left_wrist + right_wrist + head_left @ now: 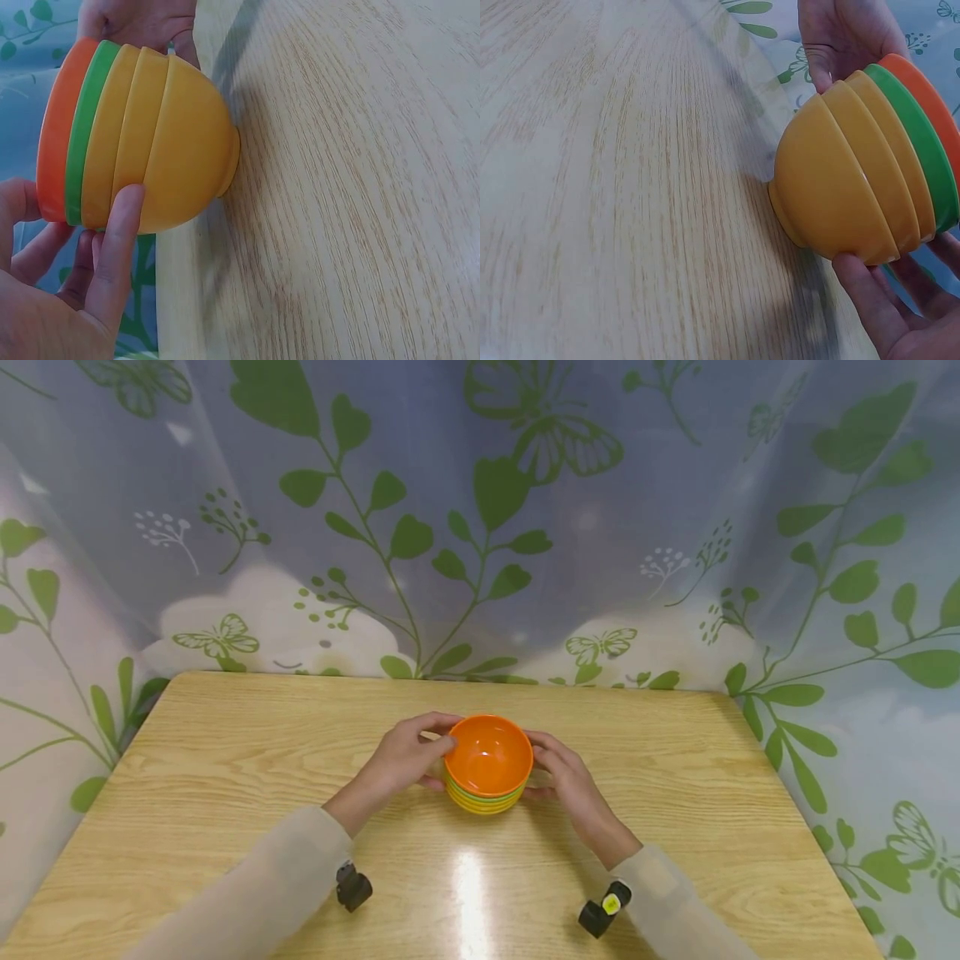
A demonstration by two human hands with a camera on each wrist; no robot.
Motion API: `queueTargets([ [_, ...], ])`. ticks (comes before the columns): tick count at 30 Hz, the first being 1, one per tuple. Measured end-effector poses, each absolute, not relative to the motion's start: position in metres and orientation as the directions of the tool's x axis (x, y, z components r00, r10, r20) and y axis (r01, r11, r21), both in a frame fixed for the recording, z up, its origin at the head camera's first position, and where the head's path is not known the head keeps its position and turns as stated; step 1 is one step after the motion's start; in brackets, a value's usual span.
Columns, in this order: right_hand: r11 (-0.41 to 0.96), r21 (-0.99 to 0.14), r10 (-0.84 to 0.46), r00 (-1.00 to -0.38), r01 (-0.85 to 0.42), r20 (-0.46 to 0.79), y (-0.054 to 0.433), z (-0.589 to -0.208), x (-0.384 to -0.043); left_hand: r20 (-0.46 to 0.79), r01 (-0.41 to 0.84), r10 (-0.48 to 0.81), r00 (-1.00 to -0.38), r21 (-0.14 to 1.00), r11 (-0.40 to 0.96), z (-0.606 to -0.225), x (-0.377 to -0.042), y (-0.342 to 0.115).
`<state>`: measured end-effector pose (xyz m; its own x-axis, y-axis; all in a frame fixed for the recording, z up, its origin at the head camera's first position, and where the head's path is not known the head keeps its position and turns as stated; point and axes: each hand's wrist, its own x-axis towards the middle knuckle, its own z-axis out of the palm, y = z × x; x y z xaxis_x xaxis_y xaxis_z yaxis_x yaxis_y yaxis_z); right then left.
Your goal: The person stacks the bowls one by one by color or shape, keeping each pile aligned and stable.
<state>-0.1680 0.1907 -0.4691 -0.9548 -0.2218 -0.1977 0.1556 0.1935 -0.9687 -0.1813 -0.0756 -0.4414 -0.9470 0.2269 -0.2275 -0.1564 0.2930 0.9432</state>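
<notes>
A nested stack of bowls (484, 806) stands upright on the wooden table, an orange bowl (489, 756) on top. Below it come a green bowl (88, 135) and three yellow bowls (180, 142), the lowest on its foot ring. My left hand (405, 752) holds the stack's left side, one fingertip near the orange rim and another lower on the yellow wall. From the right, my right hand (570, 777) grips the opposite side, with a digit against the lowest yellow bowl in the right wrist view. The orange bowl's inside shows nothing in it.
The pale wooden table (225, 735) ends in front of a curtain (585, 552) printed with leaves and butterflies. Small black wrist devices sit on both sleeves (255, 877). Glare lies on the tabletop nearer to me than the bowls.
</notes>
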Motion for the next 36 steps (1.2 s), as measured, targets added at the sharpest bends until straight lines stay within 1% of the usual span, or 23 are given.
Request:
queueTargets([
  [16, 0.202, -0.966, -0.201, -0.959, 0.162, -0.202, 0.19, -0.469, -0.168, -0.209, -0.136, 0.21, -0.955, 0.939, 0.316, -0.442, -0.18, -0.076],
  [23, 0.166, -0.974, -0.179, -0.966, 0.157, -0.186, 0.191, -0.469, -0.169, -0.187, -0.106, 0.224, -0.956, 0.937, 0.333, -0.442, -0.181, -0.077],
  [30, 0.147, -0.974, -0.158, -0.968, 0.173, -0.196, 0.194, -0.473, -0.172, -0.178, -0.104, 0.214, -0.961, 0.943, 0.315, -0.441, -0.188, -0.085],
  [36, 0.147, -0.972, -0.127, -0.971, 0.183, -0.202, 0.198, -0.472, -0.175, -0.176, -0.105, 0.194, -0.965, 0.937, 0.332, -0.44, -0.193, -0.095],
])
